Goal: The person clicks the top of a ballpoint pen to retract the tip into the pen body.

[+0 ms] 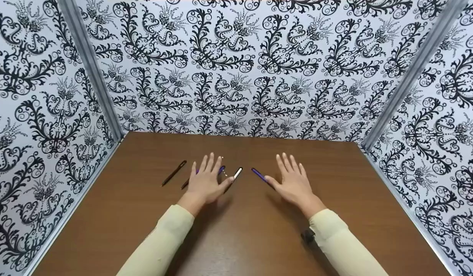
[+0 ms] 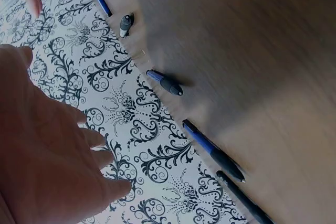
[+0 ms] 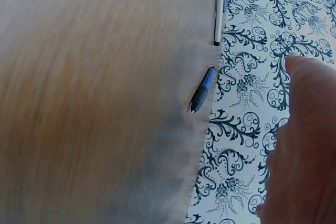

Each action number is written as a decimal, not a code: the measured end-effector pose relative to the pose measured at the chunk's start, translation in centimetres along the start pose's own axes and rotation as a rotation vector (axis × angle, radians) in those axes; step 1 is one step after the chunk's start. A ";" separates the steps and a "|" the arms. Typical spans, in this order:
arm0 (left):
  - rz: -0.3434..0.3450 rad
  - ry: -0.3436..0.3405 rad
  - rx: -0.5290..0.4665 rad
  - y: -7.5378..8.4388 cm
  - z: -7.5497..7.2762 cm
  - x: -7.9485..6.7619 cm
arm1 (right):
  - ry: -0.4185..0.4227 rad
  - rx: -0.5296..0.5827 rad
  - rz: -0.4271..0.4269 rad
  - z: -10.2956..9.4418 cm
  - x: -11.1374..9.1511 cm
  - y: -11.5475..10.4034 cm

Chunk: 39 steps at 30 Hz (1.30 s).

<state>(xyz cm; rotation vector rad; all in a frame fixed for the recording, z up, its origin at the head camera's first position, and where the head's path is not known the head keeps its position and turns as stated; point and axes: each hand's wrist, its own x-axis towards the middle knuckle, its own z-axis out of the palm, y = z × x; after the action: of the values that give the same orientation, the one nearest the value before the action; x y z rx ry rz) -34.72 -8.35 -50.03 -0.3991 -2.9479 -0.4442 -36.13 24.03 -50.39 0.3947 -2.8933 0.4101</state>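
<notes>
Head view: I extend my left hand [image 1: 206, 184] and right hand [image 1: 295, 185] on either side of the white pen [image 1: 238, 173], fingers straight, spread and gripping nothing; a blue pen [image 1: 258, 173] lies right of it, a black pen [image 1: 174, 173] left. Left wrist view: two more blue pens [image 2: 203, 142] lie left of the white pen; I judge this a ready hover, any pickup requiring lowering and pinching. Right wrist view: no lettering is legible.

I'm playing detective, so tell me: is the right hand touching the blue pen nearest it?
Apart. The right wrist view shows a clear gap between the right hand and the blue pen, which lies on the table.
</notes>
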 end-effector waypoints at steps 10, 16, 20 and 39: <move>0.051 0.040 -0.167 -0.5 0.0 0.5 | 0.030 0.259 -0.010 0.1 0.2 0.3; 0.142 0.056 -0.320 -1.0 -0.1 0.6 | 0.027 0.474 0.003 0.3 0.3 0.4; 0.183 0.045 -0.408 -1.4 -0.1 0.5 | 0.040 0.612 -0.040 1.0 0.4 0.6; 0.215 -0.107 -0.878 -2.8 0.8 0.6 | 0.008 0.975 -0.103 1.9 0.5 1.2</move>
<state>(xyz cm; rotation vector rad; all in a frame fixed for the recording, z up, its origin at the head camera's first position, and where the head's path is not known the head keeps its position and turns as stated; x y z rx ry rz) -36.10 -10.57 -51.40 -0.8224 -2.5824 -1.7097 -37.24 24.44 -52.34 0.6480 -2.4300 1.7700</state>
